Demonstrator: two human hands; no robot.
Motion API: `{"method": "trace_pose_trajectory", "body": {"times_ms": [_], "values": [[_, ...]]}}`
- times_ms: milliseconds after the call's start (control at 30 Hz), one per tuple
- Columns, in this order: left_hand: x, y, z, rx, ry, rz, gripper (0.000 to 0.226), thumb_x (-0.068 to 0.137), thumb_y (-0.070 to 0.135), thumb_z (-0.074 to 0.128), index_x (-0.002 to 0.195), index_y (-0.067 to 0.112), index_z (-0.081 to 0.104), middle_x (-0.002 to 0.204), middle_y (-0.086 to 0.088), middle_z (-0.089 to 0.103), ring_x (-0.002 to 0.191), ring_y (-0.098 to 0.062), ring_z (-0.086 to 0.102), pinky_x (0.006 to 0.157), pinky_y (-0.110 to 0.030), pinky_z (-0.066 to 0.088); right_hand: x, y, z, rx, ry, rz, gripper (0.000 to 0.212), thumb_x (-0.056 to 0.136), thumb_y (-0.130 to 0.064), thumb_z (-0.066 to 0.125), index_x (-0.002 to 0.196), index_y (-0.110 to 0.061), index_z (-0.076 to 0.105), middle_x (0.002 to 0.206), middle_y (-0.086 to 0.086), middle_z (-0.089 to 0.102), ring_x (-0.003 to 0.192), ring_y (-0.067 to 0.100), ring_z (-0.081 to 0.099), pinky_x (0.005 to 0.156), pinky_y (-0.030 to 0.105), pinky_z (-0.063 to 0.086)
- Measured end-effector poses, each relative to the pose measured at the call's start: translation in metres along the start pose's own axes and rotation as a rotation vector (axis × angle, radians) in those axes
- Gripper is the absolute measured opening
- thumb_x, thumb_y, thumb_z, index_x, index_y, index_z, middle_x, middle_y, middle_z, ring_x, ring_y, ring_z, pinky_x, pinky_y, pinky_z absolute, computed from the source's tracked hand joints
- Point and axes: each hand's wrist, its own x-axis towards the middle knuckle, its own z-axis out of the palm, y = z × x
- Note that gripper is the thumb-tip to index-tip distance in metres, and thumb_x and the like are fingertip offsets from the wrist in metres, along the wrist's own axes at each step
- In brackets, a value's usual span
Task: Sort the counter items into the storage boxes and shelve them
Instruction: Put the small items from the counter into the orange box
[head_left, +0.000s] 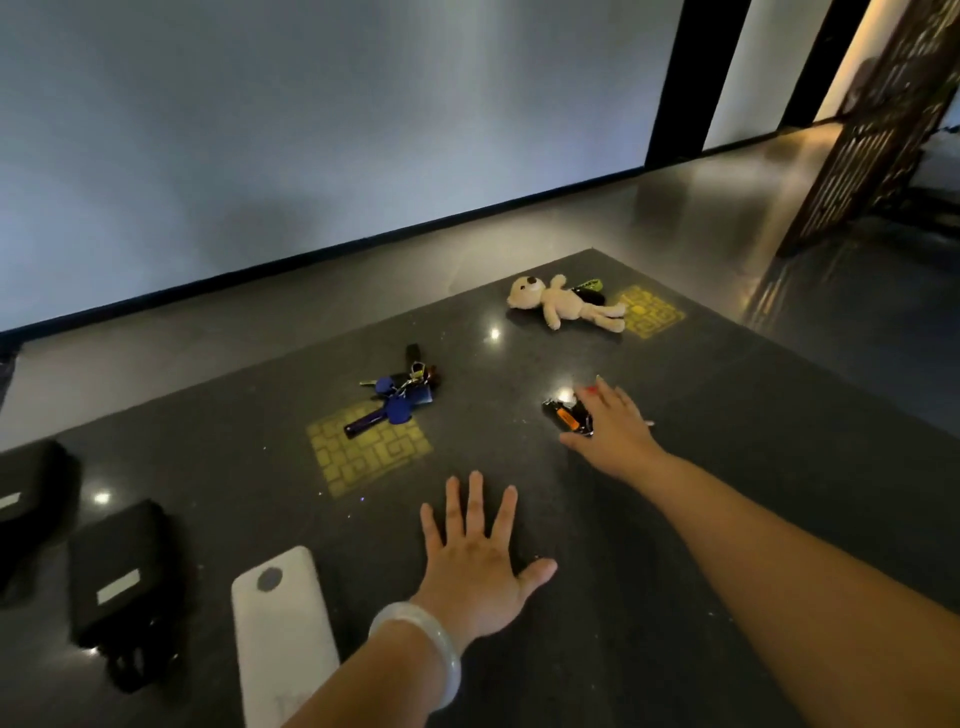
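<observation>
Counter (675, 519): dark polished stone, glossy, speckled, with matt yellow inlaid patterns (369, 457). Teddy bear (566, 306): cream plush cloth. Key bunch (400, 397): metal with blue plastic tags. Two cases (122, 571): black matt fabric. Bangle (421, 649): pale, translucent, smooth.

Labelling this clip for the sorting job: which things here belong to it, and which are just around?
Job:
key bunch
teddy bear
small black-and-orange item under the right hand
two black cases, probably the boxes

Around:
white phone
left hand, flat on the counter
wooden screen
</observation>
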Motion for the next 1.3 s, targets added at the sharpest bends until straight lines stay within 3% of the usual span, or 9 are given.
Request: {"method": "trace_pose_trajectory", "body": {"times_ms": [233,400,467,567,667,833,933,1133,1300], "values": [[0.0,-0.001,0.001,-0.013,-0.031,0.009,0.089,0.085,0.079,0.022,0.148,0.035,-0.022,0.154,-0.009,-0.034,0.139,-0.034,-0.034,0.112,-0.061,-0.016,-0.032,-0.011,0.022,-0.219,0.162,-0.044,0.053,0.083,-0.055,0.061,0.13,-0.033,0.046,0.135,0.004,0.032,0.123,0.027,0.033,0.106,0.043,0.032],[-0.002,-0.002,-0.003,-0.02,-0.05,0.029,0.089,0.085,0.078,0.025,0.15,0.034,-0.019,0.154,-0.01,-0.032,0.139,-0.036,-0.033,0.111,-0.061,-0.016,-0.066,-0.014,0.046,-0.117,0.143,-0.012,0.064,0.087,-0.06,0.05,0.144,-0.043,0.027,0.154,0.0,0.009,0.14,0.027,0.011,0.113,0.048,0.019],[0.001,-0.005,-0.014,0.009,-0.006,0.058,0.084,0.088,0.074,0.029,0.153,0.031,-0.002,0.16,-0.013,-0.014,0.145,-0.039,-0.016,0.114,-0.061,-0.007,-0.077,-0.014,0.063,-0.136,0.179,-0.028,0.057,0.093,-0.056,0.038,0.147,-0.04,0.026,0.159,-0.002,0.008,0.145,0.025,0.006,0.118,0.049,0.014],[0.021,-0.021,-0.046,0.067,0.292,0.035,0.069,0.093,0.064,0.032,0.145,0.017,0.032,0.154,-0.016,0.02,0.142,-0.037,0.018,0.113,-0.056,0.017,-0.082,-0.013,0.071,-0.121,0.255,-0.035,0.053,0.095,-0.053,0.035,0.146,-0.036,0.034,0.158,-0.003,0.017,0.145,0.023,0.01,0.118,0.046,0.017],[0.061,-0.05,-0.076,0.037,0.409,-0.026,0.07,0.095,0.057,0.037,0.15,0.015,0.022,0.159,-0.014,0.008,0.146,-0.037,0.007,0.115,-0.059,0.016,-0.078,-0.012,0.07,-0.103,0.263,-0.027,0.053,0.095,-0.053,0.036,0.146,-0.037,0.034,0.157,-0.005,0.018,0.144,0.022,0.01,0.118,0.043,0.017],[0.12,-0.097,-0.085,-0.084,0.219,-0.146,0.076,0.095,0.057,0.04,0.154,0.032,-0.003,0.161,-0.01,-0.014,0.145,-0.041,-0.011,0.114,-0.064,0.007,-0.076,-0.009,0.072,-0.062,0.274,-0.014,0.052,0.095,-0.052,0.039,0.144,-0.036,0.038,0.155,-0.007,0.02,0.142,0.02,0.013,0.118,0.042,0.02],[0.126,-0.109,-0.076,-0.144,0.158,-0.146,0.072,0.096,0.055,0.039,0.153,0.034,0.001,0.162,-0.008,-0.003,0.146,-0.041,-0.003,0.115,-0.059,0.013,-0.074,-0.008,0.071,-0.069,0.278,-0.018,0.051,0.095,-0.052,0.039,0.143,-0.036,0.038,0.155,-0.008,0.02,0.141,0.02,0.016,0.117,0.041,0.021],[0.078,-0.075,-0.035,0.025,0.383,0.096,0.054,0.1,0.038,0.039,0.151,0.026,0.025,0.158,-0.01,0.021,0.146,-0.03,0.016,0.12,-0.043,0.014,-0.079,-0.01,0.07,-0.098,0.287,0.009,0.047,0.096,-0.053,0.039,0.14,-0.038,0.044,0.153,-0.007,0.027,0.134,0.022,0.025,0.111,0.044,0.023],[0.014,-0.034,0.009,-0.034,0.384,0.174,0.049,0.099,0.035,0.037,0.148,0.035,0.031,0.157,0.002,0.027,0.146,-0.023,0.018,0.117,-0.04,0.021,-0.1,-0.016,0.058,-0.098,0.196,0.047,0.042,0.095,-0.049,0.043,0.136,-0.04,0.046,0.152,-0.01,0.028,0.132,0.021,0.027,0.11,0.043,0.024]]}}
